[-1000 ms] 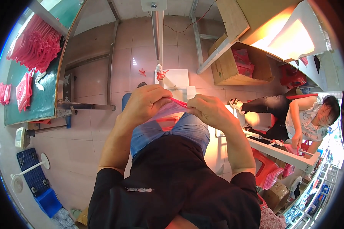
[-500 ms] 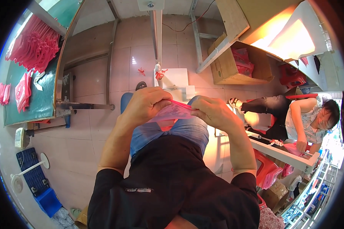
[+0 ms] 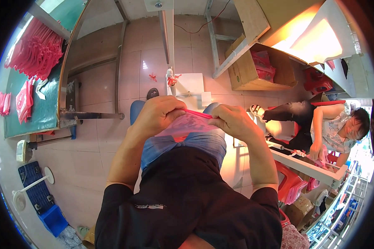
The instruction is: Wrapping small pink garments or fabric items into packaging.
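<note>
A thin, see-through pink plastic bag (image 3: 187, 126) hangs above my lap, stretched between my hands. Its deeper pink top edge runs from one hand to the other. My left hand (image 3: 163, 112) pinches the edge at one end, fingers curled over it. At the other end my right hand (image 3: 232, 119) grips it between thumb and bent fingers. Beyond the hands stands a metal post (image 3: 165, 45) with white and red scraps tied at its near end (image 3: 171, 78), over a white base plate (image 3: 191, 83).
On the left, a green table (image 3: 41, 106) bears a big pile of pink bags (image 3: 36, 47). An open cardboard box (image 3: 243, 72) with pink bags stands at the far right. A co-worker (image 3: 334, 124) sits to the right, behind a white beam (image 3: 307, 167). Red stools (image 3: 286, 176) stand nearby.
My hands and the bag keep nearly the same place. The co-worker's arm has shifted, and a pink bag by that person's hand has moved up a little.
</note>
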A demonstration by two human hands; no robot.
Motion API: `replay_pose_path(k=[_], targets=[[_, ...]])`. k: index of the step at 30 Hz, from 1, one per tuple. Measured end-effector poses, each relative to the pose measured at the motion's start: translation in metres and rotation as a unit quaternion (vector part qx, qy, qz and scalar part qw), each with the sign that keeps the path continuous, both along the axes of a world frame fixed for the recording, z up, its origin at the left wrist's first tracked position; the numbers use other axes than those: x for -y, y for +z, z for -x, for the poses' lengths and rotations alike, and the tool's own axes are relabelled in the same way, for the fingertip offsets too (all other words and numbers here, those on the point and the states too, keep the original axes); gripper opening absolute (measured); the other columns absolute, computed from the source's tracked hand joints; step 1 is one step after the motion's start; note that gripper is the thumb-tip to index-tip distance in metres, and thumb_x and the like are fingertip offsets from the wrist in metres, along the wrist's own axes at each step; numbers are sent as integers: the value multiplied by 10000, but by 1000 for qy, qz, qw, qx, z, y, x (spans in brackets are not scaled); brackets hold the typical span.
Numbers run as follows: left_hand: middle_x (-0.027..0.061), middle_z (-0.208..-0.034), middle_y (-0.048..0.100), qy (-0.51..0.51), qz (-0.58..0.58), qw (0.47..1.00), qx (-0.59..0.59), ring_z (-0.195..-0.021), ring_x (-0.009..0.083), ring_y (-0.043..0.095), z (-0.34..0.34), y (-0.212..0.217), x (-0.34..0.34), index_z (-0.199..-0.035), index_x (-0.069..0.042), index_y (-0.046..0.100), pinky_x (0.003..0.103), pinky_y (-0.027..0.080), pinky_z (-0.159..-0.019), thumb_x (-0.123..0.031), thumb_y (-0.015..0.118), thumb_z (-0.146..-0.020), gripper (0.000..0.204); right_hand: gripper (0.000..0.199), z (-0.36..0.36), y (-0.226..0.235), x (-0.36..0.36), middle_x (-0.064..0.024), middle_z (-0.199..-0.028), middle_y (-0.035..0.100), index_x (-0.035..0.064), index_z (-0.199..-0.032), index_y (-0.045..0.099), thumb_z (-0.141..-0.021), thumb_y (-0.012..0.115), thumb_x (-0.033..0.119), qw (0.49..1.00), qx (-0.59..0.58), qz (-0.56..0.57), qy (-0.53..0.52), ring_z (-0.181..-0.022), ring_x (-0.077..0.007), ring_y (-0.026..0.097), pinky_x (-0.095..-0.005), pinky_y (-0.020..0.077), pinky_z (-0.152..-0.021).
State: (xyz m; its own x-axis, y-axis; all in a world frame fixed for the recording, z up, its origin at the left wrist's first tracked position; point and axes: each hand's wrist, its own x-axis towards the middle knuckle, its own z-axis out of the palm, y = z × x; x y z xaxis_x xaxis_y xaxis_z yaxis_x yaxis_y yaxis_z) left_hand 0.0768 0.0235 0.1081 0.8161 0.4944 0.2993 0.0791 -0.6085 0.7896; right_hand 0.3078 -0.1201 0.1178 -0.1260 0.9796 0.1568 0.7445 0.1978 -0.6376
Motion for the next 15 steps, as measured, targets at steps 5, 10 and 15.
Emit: replay_pose_path(k=[5, 10, 15], targets=[[94, -851, 656, 3, -38, 999, -38, -785, 289, 620, 0, -2, -1, -949, -59, 684, 370, 478, -721, -87, 729, -806, 153, 235, 6, -4, -2, -91, -743, 618, 60, -870, 554, -833, 753, 178, 999, -30, -2, -23, -649, -294, 614, -385, 476, -572], [25, -1013, 662, -43, -186, 981, 27, -955, 258, 614, -21, 3, 18, -996, -110, 657, 393, 441, -868, -104, 755, -773, 244, 199, 16, 4, -7, -107, -756, 628, 57, -890, 567, -843, 740, 146, 998, -38, 7, -40, -670, -309, 625, -389, 492, -603], [30, -980, 658, -5, -146, 989, 39, -950, 256, 618, -26, -15, 20, -940, -106, 640, 401, 437, -888, -115, 760, -769, 209, 185, 22, 2, -8, -110, -759, 628, 57, -896, 575, -849, 732, 142, 999, -33, 9, -43, -681, -318, 631, -393, 499, -604]])
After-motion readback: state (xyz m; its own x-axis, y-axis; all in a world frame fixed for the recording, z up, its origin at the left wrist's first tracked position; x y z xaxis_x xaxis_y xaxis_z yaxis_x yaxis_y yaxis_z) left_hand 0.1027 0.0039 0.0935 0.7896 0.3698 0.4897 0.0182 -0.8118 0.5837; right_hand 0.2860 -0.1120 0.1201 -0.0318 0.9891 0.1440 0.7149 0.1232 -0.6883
